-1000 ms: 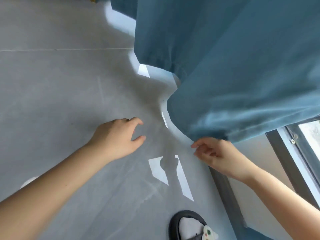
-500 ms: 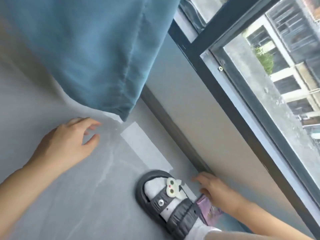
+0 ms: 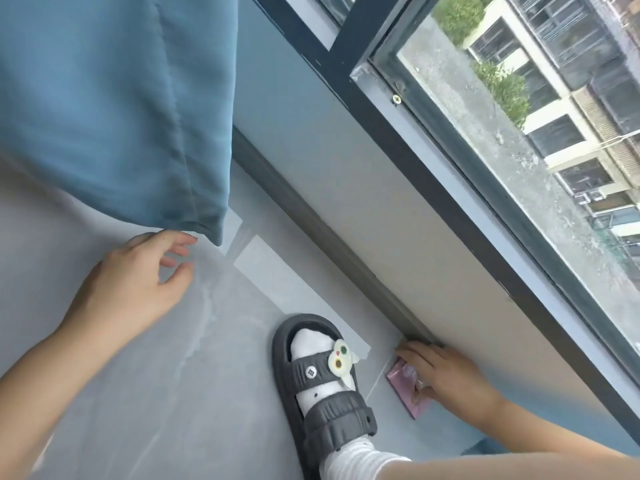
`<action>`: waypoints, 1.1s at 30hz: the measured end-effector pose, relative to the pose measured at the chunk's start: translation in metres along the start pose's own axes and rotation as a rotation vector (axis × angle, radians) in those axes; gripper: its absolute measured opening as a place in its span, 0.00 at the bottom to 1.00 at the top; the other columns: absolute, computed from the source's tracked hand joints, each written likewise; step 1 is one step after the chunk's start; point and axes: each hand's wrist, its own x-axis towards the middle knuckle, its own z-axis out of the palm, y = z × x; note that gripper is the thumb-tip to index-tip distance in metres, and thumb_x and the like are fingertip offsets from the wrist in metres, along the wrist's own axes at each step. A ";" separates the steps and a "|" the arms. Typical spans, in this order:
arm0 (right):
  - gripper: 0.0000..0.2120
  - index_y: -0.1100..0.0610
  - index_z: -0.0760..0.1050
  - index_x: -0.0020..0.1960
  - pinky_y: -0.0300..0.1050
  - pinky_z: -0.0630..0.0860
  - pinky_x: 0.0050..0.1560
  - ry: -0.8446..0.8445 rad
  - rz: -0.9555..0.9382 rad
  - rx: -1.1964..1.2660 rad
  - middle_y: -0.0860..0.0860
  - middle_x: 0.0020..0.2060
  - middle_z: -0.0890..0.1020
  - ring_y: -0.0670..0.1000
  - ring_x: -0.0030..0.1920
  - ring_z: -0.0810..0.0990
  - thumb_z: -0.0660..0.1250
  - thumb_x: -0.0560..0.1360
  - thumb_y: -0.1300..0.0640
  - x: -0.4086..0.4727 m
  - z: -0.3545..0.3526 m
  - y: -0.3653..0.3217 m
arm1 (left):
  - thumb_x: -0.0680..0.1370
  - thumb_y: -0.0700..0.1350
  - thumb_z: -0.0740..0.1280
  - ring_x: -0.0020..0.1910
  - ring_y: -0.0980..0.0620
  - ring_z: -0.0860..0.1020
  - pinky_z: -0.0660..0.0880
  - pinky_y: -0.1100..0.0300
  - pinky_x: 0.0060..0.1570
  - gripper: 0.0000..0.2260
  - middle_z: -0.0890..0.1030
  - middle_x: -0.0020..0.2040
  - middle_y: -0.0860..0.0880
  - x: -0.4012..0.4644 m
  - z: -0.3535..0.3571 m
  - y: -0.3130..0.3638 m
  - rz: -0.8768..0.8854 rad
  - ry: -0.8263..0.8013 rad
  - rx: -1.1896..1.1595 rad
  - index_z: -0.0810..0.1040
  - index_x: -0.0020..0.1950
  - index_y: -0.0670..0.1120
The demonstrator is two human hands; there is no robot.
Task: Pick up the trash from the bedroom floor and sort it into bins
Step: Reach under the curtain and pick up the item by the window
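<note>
Window fills the whole two o'clock side of my view, its dark frame running diagonally down toward five o'clock. The blue curtain hangs over ten and eleven o'clock, its hem just above the floor. Below the window the wall meets the floor along a grey skirting strip on the same diagonal.

Down at six o'clock is my foot in a grey sandal with a white sock, toe pointing to twelve.

Now the hands. My left hand hovers at nine o'clock under the curtain's corner, fingers loosely spread, fingertips touching the hem or very near it, gripping nothing.

My right hand is at four o'clock, low against the skirting, lying on top of the pink wrapper. Fingers partly curled over it; whether they've pinched it yet, I can't tell.

The wrapper lies flat on the floor, wedged between sandal and wall, long axis parallel to the skirting, eleven to five. It's directly under the right hand, well apart from the left. So the right hand takes it, I reckon: close, then lift away from the wall.
</note>
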 end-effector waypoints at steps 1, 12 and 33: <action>0.46 0.47 0.69 0.58 0.35 0.74 0.31 -0.012 0.012 -0.042 0.43 0.52 0.83 0.44 0.36 0.82 0.82 0.42 0.49 0.004 0.002 -0.001 | 0.73 0.39 0.68 0.47 0.48 0.80 0.75 0.50 0.50 0.13 0.79 0.48 0.53 -0.001 -0.001 0.000 -0.012 0.001 0.005 0.78 0.56 0.50; 0.26 0.50 0.73 0.29 0.36 0.46 0.20 -0.043 -0.003 -0.342 0.47 0.21 0.75 0.48 0.13 0.70 0.79 0.33 0.57 0.036 -0.031 -0.017 | 0.73 0.40 0.68 0.46 0.49 0.80 0.75 0.51 0.50 0.15 0.80 0.49 0.53 -0.016 -0.020 -0.014 -0.068 0.058 -0.002 0.76 0.59 0.51; 0.18 0.65 0.73 0.38 0.47 0.76 0.32 -0.077 -0.743 0.827 0.56 0.29 0.76 0.53 0.29 0.75 0.65 0.72 0.48 0.097 -0.273 -0.364 | 0.74 0.42 0.67 0.45 0.56 0.81 0.77 0.54 0.51 0.10 0.82 0.47 0.56 -0.170 -0.157 -0.082 -0.468 0.544 -0.129 0.79 0.53 0.53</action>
